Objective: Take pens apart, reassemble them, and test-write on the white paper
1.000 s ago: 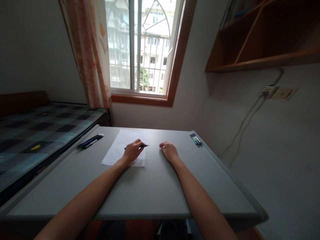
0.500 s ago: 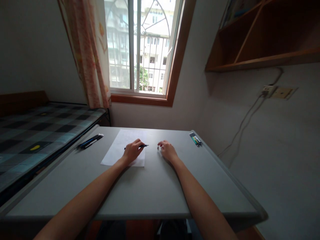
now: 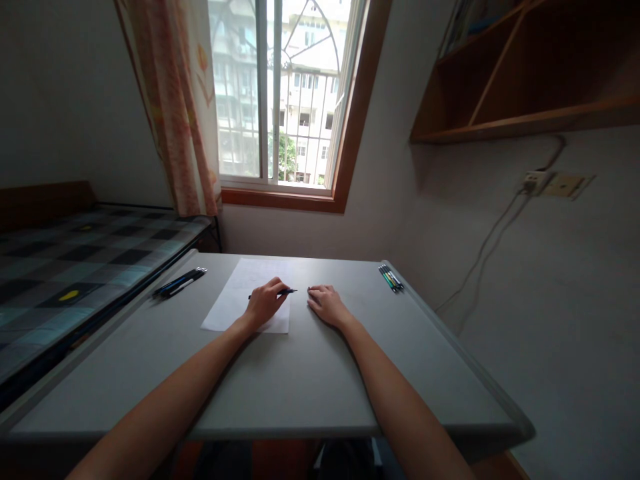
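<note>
My left hand rests on the white sheet of paper, fingers closed around a slim black pen. The pen lies almost level, its thin end pointing right past the paper's edge. Just right of the sheet, my right hand lies palm down on the grey-white table. Its fingers are stretched out to the left, with the thumb below them. A tiny dark spot shows at the foremost fingertip, too small to name. What is under the palm is hidden.
Several dark pens lie together at the table's left side. Several more pens, some green, lie near the right edge. A bed stands at the left, a window beyond the table, and a wooden shelf hangs upper right.
My right hand has shifted slightly left and flattened onto the table; before, its fingers were curled above a tiny object. The left hand and pen look unmoved.
</note>
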A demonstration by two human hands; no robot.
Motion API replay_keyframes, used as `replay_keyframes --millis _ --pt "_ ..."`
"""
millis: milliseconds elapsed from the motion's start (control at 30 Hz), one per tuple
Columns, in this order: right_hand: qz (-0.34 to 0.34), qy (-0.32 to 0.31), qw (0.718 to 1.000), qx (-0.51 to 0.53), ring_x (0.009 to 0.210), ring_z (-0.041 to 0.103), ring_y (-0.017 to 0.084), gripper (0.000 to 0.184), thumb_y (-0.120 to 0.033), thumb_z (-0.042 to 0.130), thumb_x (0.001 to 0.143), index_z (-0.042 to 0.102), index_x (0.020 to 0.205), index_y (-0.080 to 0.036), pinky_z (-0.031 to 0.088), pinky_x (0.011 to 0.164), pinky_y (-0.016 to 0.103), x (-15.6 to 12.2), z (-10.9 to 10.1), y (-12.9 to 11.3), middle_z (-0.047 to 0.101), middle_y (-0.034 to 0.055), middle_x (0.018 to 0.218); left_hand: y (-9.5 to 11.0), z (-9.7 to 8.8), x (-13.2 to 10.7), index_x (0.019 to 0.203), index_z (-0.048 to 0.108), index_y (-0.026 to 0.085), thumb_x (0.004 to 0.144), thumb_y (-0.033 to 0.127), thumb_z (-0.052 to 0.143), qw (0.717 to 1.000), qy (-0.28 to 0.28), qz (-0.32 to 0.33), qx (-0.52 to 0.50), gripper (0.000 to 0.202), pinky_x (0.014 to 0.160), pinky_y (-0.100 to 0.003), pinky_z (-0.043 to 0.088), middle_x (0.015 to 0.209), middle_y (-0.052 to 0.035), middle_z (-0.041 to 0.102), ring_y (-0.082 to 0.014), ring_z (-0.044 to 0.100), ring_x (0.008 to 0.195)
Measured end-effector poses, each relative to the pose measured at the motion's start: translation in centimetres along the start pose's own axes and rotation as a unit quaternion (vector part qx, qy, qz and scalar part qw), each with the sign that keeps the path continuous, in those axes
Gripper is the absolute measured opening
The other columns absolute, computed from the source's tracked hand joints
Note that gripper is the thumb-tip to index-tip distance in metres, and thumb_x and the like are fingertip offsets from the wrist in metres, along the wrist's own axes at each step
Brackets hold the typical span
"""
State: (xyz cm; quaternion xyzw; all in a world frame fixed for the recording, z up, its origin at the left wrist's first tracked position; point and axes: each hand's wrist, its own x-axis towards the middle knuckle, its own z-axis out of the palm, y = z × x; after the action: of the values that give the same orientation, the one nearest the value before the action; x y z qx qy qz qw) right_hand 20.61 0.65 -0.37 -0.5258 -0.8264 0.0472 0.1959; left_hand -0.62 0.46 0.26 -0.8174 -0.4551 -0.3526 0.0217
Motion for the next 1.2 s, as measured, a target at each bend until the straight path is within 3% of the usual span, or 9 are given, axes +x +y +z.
replay_keyframes --millis 233,433,633,800,967,1067,1200 --pt "0.010 -0.046 0.998 -0.037 0.123 0.028 0.028 0.055 -0.053 0.034 0.084 0.039 0.131 -0.023 0.024 0.097 0.042 0.2 0.9 -0.7 0.040 0.0055 0.136 -0.1 -0.1 0.0 0.087 0.063 0.023 0.083 0.029 0.047 1.000 -0.007 0.001 -0.007 0.018 0.058 -0.019 0.039 0.086 -0.0005 0.060 -0.0076 0.054 0.060" --pt "0.006 -0.039 0.997 -0.059 0.123 0.027 0.027 0.056 -0.058 0.028 0.084 0.040 0.129 -0.027 0.021 0.098 0.043 0.8 1.3 -1.0 0.040 0.0041 0.135 -0.1 0.1 0.1 0.085 0.063 0.022 0.084 0.029 0.046 1.000 -0.004 0.000 0.000 0.018 0.058 -0.019 0.039 0.086 -0.0006 0.060 -0.0082 0.054 0.062" --pt "0.031 -0.014 0.998 -0.058 0.118 0.033 0.027 0.054 -0.057 0.037 0.082 0.042 0.127 -0.029 0.025 0.095 0.044 1.1 1.5 -1.4 0.044 0.0071 0.130 -0.2 0.2 0.1 0.087 0.063 0.023 0.084 0.030 0.047 1.000 -0.007 -0.003 0.007 0.018 0.058 -0.020 0.039 0.087 -0.0008 0.060 -0.0084 0.054 0.063" --pt "0.005 0.091 0.991 0.098 0.102 0.049 0.022 0.030 -0.037 0.054 0.079 0.059 0.106 -0.025 0.036 0.088 0.038 1.3 1.6 -1.4 0.058 0.0070 0.107 -0.3 0.2 0.1 0.088 0.063 0.023 0.085 0.034 0.045 1.000 -0.010 0.006 -0.002 0.022 0.057 -0.019 0.039 0.087 -0.0007 0.059 -0.0071 0.052 0.060" --pt "-0.031 0.142 0.936 0.322 0.076 0.059 0.013 0.018 -0.028 0.054 0.079 0.062 0.092 -0.020 0.046 0.070 0.028 1.7 1.8 -1.9 0.062 0.0036 0.090 -0.3 0.3 0.0 0.089 0.064 0.023 0.086 0.039 0.042 1.000 -0.002 0.005 -0.009 0.027 0.058 -0.019 0.039 0.085 -0.0008 0.059 -0.0073 0.052 0.061" --pt "-0.017 0.156 0.924 0.348 0.074 0.060 0.013 0.016 -0.029 0.055 0.077 0.063 0.088 -0.020 0.048 0.066 0.027 1.8 1.9 -1.9 0.063 0.0040 0.088 -0.2 0.2 0.0 0.090 0.064 0.023 0.086 0.040 0.042 1.000 -0.008 0.013 -0.020 0.028 0.059 -0.019 0.040 0.086 -0.0008 0.059 -0.0072 0.053 0.062" --pt "0.003 0.136 0.931 0.338 0.073 0.060 0.012 0.016 -0.029 0.056 0.075 0.065 0.082 -0.018 0.048 0.066 0.026 1.6 1.7 -2.0 0.063 0.0044 0.087 -0.1 0.3 0.1 0.090 0.064 0.024 0.086 0.039 0.042 0.999 -0.022 0.027 -0.035 0.027 0.060 -0.019 0.040 0.087 -0.0004 0.060 -0.0068 0.054 0.063"
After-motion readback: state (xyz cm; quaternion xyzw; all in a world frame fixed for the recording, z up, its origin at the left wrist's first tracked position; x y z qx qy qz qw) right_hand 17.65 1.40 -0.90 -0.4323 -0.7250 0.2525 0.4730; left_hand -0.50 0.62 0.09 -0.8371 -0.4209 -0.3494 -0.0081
